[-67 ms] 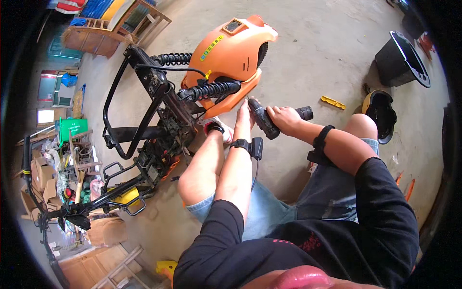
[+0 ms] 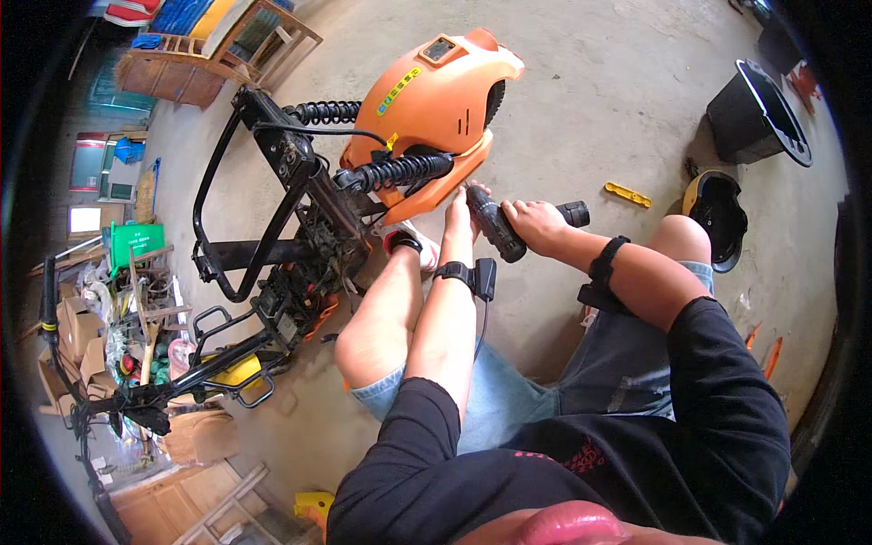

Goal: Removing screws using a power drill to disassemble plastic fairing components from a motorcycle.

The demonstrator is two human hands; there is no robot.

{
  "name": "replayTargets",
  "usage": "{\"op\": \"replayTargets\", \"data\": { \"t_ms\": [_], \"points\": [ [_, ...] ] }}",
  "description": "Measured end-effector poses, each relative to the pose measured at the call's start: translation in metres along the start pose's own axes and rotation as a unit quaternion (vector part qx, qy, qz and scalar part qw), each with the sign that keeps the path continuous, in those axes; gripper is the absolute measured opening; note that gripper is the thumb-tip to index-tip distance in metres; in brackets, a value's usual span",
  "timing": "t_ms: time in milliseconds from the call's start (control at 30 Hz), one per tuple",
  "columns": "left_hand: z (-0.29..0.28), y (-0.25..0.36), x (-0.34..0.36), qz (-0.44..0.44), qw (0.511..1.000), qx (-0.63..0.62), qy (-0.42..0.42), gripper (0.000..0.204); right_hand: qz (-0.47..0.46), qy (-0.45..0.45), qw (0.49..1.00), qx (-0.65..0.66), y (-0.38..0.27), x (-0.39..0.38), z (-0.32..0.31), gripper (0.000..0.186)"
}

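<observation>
Barely anything has moved since the earlier frame: both hands and the cordless drill (image 2: 496, 223) keep nearly the same places, while the folds of the black T-shirt (image 2: 509, 495) have shifted slightly around its red print. The right hand (image 2: 538, 223) is wrapped about the drill's handle, between the dark motor housing and the battery (image 2: 573, 213) that juts out to the right. The drill is held above the concrete floor (image 2: 581, 109), between the person's knees and the orange rear fender (image 2: 409, 104), its nose angled up and left toward that fender. At the nose is the left hand (image 2: 461, 216), its fingers partly hidden; whether they grasp the drill or something small beside it, I cannot tell. Just left of the hands, a black coil-spring shock absorber (image 2: 404, 173) runs along the fender's near side, and a second shock absorber (image 2: 329, 112) sits farther off, both by the black two-wheeler frame (image 2: 300, 163). A black tyre (image 2: 495, 102) shows at the fender's edge. To the right of the drill, on the floor, lie a yellow bar (image 2: 628, 194) and a yellow helmet (image 2: 695, 204) with a black interior, near a black bucket (image 2: 740, 118).
</observation>
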State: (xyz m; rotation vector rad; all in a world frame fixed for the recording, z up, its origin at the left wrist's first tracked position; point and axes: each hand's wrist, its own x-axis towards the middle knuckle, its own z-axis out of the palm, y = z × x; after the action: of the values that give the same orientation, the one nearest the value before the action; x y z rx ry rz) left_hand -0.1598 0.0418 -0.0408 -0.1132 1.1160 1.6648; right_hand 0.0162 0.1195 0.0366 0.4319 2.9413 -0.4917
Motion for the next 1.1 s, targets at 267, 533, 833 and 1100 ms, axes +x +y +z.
{"op": "replayTargets", "data": {
  "t_ms": [267, 533, 833, 1100],
  "points": [
    [-0.007, -0.007, 0.009, 0.021, 0.998, -0.058, -0.007, 0.033, -0.015, -0.028, 0.999, -0.012, 0.008, 0.003, 0.001, 0.051],
    [-0.008, -0.01, 0.009, 0.045, 0.996, -0.077, -0.016, 0.031, -0.002, -0.027, 0.999, -0.018, 0.007, 0.005, 0.003, 0.056],
    [-0.003, -0.006, 0.009, 0.06, 0.994, -0.081, -0.034, 0.027, -0.015, -0.003, 1.0, -0.009, 0.022, 0.005, 0.025, 0.058],
    [0.004, -0.002, 0.016, 0.051, 0.991, -0.123, 0.023, 0.022, -0.027, 0.022, 0.999, 0.001, 0.033, 0.006, 0.037, 0.052]
  ]
}}
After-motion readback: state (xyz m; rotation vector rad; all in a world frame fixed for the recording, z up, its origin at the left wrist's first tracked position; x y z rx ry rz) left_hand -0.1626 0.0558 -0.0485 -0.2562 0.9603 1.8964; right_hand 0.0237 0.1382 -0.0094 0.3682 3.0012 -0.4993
